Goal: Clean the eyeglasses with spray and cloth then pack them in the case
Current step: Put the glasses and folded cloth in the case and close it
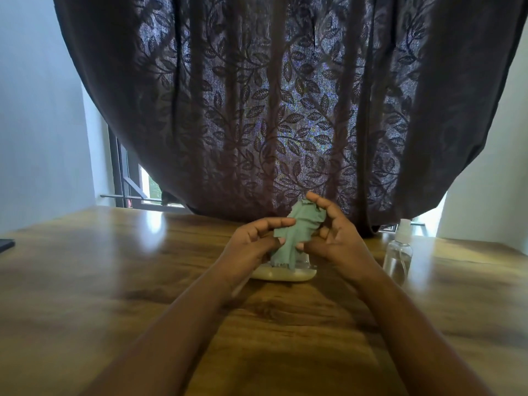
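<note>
Both of my hands hold a green cleaning cloth (297, 227) up above the middle of the wooden table (114, 281). My left hand (254, 238) pinches its left edge, and my right hand (334, 232) pinches its top and right side. The cloth hangs crumpled between them, its lower end over a cream eyeglass case (283, 274) lying on the table. Something clear shows at the case just below the cloth, but the eyeglasses cannot be made out. A clear spray bottle (398, 252) with a white nozzle stands upright to the right of my right hand.
A dark leaf-patterned curtain (285, 110) hangs behind the table's far edge, with a window frame (125, 178) showing at its left. A dark flat object (5, 244) lies at the table's left edge.
</note>
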